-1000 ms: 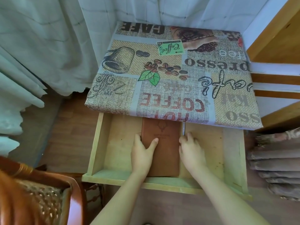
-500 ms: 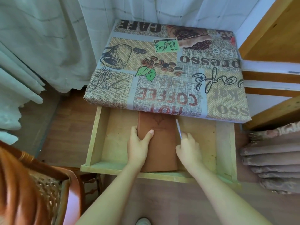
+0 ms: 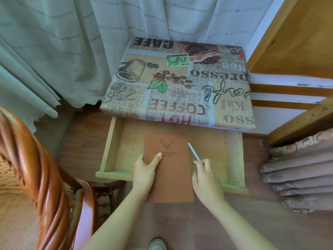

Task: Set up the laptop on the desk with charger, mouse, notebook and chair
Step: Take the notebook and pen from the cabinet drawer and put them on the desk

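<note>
A brown notebook [image 3: 169,170] with a stamped deer head is lifted above the open wooden drawer [image 3: 111,147], its near end past the drawer's front rail. My left hand [image 3: 145,172] grips its left edge, thumb on the cover. My right hand [image 3: 207,179] pinches a thin silver pen [image 3: 193,153] just right of the notebook. The small desk [image 3: 180,83], covered in a coffee-print cloth, has nothing on top. A wooden chair with a woven seat [image 3: 41,177] stands at the left. No laptop, charger or mouse is visible.
Pale curtains [image 3: 63,42] hang behind and to the left of the desk. A wooden bed frame [image 3: 297,42] and folded brown fabric [image 3: 299,172] crowd the right side. Wood floor [image 3: 82,141] lies between chair and drawer. A shoe tip [image 3: 157,244] shows at the bottom.
The notebook has come up and toward me out of the drawer in my left hand. My right hand has picked the pen up off the drawer floor. The camera has pulled back.
</note>
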Demonstrator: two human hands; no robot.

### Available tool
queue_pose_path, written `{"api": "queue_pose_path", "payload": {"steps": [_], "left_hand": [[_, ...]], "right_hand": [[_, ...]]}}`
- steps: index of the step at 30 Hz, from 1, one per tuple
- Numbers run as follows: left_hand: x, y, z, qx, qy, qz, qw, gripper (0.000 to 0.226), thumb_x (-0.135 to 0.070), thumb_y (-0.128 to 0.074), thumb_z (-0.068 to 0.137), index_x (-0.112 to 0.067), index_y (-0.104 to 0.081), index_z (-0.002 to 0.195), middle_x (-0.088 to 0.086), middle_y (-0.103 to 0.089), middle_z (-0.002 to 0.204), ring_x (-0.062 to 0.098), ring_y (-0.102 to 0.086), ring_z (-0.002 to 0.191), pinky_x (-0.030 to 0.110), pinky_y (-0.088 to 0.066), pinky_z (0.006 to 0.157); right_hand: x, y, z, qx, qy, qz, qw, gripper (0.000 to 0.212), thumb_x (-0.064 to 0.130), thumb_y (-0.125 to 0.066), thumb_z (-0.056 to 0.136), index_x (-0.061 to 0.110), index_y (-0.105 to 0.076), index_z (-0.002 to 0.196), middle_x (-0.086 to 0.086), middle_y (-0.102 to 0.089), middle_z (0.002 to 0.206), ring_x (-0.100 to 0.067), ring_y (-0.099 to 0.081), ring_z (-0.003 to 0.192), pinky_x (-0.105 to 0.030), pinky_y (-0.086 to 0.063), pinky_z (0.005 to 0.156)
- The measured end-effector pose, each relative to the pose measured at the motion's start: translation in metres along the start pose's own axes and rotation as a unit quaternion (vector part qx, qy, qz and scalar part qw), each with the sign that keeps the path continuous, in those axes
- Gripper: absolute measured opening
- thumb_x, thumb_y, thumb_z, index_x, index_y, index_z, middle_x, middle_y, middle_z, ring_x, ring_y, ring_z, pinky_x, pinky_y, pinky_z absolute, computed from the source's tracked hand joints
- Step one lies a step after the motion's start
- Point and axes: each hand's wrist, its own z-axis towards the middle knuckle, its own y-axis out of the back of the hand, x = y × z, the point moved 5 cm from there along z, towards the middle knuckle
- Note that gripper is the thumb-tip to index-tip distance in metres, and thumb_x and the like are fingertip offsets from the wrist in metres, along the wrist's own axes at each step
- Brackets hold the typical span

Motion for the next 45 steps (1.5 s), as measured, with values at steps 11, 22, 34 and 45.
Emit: {"api": "queue_pose_path", "payload": {"steps": [11, 22, 34, 45], "left_hand": [[0.008, 0.007, -0.011, -0.073, 0.038, 0.155, 0.985, 0.042, -0.068, -0.058, 0.077, -0.032, -0.059, 0.099, -0.013, -0.069, 0.096, 0.023, -0.063, 0.095, 0.048, -0.039, 0.099], [0.009, 0.004, -0.008, -0.075, -0.003, 0.1, 0.992, 0.031, -0.06, -0.067, 0.075, -0.034, -0.063, 0.09, -0.017, -0.07, 0.086, 0.009, -0.067, 0.081, 0.041, -0.056, 0.082], [-0.021, -0.007, 0.001, -0.062, -0.023, 0.095, 0.993, 0.033, -0.061, -0.07, 0.072, -0.032, -0.063, 0.086, -0.017, -0.071, 0.084, 0.013, -0.068, 0.085, 0.047, -0.052, 0.088], [-0.059, 0.003, 0.0, -0.079, -0.119, 0.189, 0.971, 0.044, -0.073, -0.058, 0.073, -0.03, -0.062, 0.082, -0.018, -0.069, 0.074, 0.002, -0.064, 0.072, 0.035, -0.054, 0.073]], "right_hand": [[-0.027, -0.002, -0.005, 0.034, 0.03, 0.051, 0.998, 0.074, 0.055, -0.057, 0.078, 0.021, -0.037, 0.14, 0.01, -0.034, 0.119, -0.014, -0.046, 0.106, -0.029, -0.042, 0.083], [-0.016, 0.002, 0.004, 0.065, 0.147, -0.04, 0.986, 0.099, 0.064, -0.056, 0.059, 0.019, -0.027, 0.142, 0.007, -0.027, 0.128, -0.018, -0.042, 0.109, -0.027, -0.038, 0.089], [0.002, 0.04, 0.01, -0.055, 0.168, -0.117, 0.977, 0.097, 0.041, -0.076, 0.048, 0.006, -0.045, 0.133, -0.007, -0.044, 0.127, -0.026, -0.055, 0.093, -0.032, -0.045, 0.07], [0.017, 0.077, 0.05, -0.076, 0.086, -0.138, 0.984, 0.111, 0.031, -0.084, 0.039, 0.006, -0.038, 0.137, -0.01, -0.044, 0.135, -0.028, -0.052, 0.109, -0.04, -0.046, 0.082]]}}
